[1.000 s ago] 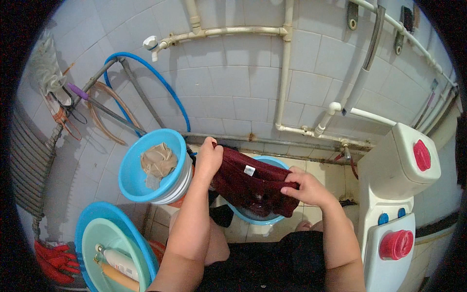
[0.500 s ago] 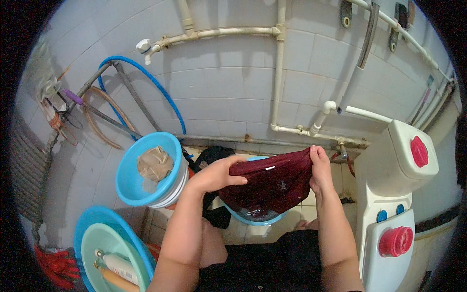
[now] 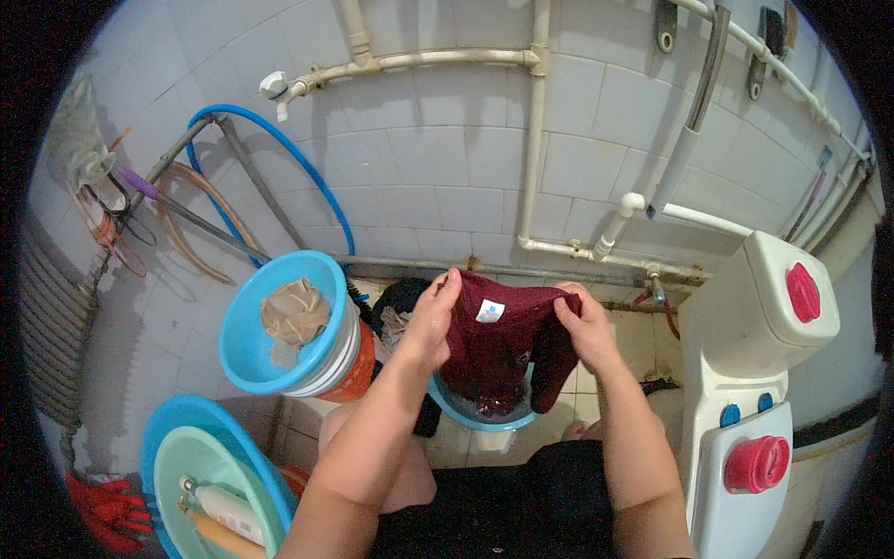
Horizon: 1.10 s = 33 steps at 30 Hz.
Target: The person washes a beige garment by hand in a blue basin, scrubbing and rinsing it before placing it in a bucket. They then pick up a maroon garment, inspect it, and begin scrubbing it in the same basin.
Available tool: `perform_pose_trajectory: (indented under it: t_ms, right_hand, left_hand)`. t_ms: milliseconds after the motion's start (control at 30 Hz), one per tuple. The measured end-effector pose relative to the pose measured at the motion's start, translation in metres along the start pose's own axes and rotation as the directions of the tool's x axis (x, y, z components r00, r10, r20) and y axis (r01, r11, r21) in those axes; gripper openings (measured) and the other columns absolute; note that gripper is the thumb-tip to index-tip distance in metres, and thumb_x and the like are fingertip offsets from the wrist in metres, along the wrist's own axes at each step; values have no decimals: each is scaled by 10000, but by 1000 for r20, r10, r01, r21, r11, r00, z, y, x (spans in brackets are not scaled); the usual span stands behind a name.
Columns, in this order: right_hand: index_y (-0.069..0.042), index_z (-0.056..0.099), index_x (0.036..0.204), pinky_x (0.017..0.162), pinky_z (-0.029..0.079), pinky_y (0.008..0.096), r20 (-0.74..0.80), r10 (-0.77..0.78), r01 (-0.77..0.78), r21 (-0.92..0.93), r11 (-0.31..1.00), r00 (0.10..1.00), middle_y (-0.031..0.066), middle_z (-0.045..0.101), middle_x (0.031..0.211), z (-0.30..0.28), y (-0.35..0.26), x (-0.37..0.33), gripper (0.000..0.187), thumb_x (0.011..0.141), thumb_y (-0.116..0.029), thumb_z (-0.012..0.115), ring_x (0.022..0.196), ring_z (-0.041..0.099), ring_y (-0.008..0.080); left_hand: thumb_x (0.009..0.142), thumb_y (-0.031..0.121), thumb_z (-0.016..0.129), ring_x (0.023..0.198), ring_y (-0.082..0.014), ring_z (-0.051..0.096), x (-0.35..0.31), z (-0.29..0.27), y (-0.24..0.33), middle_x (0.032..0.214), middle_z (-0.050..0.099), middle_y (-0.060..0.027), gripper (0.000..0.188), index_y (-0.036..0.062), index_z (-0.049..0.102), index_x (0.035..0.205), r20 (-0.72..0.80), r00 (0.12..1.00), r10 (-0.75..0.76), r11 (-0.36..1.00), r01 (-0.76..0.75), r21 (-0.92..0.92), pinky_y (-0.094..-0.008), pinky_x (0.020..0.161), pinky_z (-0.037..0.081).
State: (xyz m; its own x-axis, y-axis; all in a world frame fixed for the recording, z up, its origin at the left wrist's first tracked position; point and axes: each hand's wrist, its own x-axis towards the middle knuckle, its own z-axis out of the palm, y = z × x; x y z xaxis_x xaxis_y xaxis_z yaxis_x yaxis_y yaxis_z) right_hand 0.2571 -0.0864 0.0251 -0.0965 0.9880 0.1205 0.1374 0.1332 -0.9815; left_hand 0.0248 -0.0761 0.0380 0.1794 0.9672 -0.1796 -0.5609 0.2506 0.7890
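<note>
A wet maroon garment point(image 3: 494, 345) hangs between my two hands, its white tag facing me. My left hand point(image 3: 431, 321) pinches the upper left edge between thumb and fingers. At the upper right edge, my right hand point(image 3: 587, 326) is closed on the cloth. The lower part of the garment hangs down into a light blue basin point(image 3: 492, 426) on the floor, where some water shows. The cloth covers most of this basin. Dark cloth and a greyish cloth point(image 3: 393, 328) lie just left of it.
Left, a blue basin point(image 3: 240, 354) with a beige cloth point(image 3: 296, 312) rests on a bucket point(image 3: 354, 368). Lower left are nested basins point(image 3: 168, 456) holding bottles. A white toilet point(image 3: 745, 326) with red jars stands right. Pipes point(image 3: 438, 61) and a blue hose point(image 3: 307, 166) line the wall.
The garment has turned so its white tag faces me. My left hand has shifted its hold to an upper edge, and my right hand has moved left and slightly down, closer to it.
</note>
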Motion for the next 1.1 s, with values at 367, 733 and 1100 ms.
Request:
perform_pose_trajectory:
  t_ms: [367,733,1100]
  right_hand:
    - [-54,511,792,608,452,388,207,-512,543,-473,693,834,121,521,762,99,-42,-38,186,726,-142,661,724,547,331]
    - [-83,493,702,727,397,381,159,-593,592,-450,668,789,81,481,729,106,-43,-27,197,620,-42,668,662,462,280]
    - [-30,407,1267,1091,123,371,-112,-371,355,-139,924,922,164,268,1422,77,13,17,403,865,-7,429,1340,198,287]
  left_hand:
    - [846,443,565,532,-98,465,14,24,-35,619,460,12,381,102,510,1010,-44,988,-145,982,139,-124,-246,460,380]
    - [906,390,476,706,-117,530,18,0,-62,786,553,-14,335,77,539,1009,307,949,-74,909,191,-371,-267,622,445]
    - [926,270,438,1208,-206,397,-4,53,-65,1309,418,-85,401,63,398,1268,19,999,-32,950,36,-309,-332,979,337]
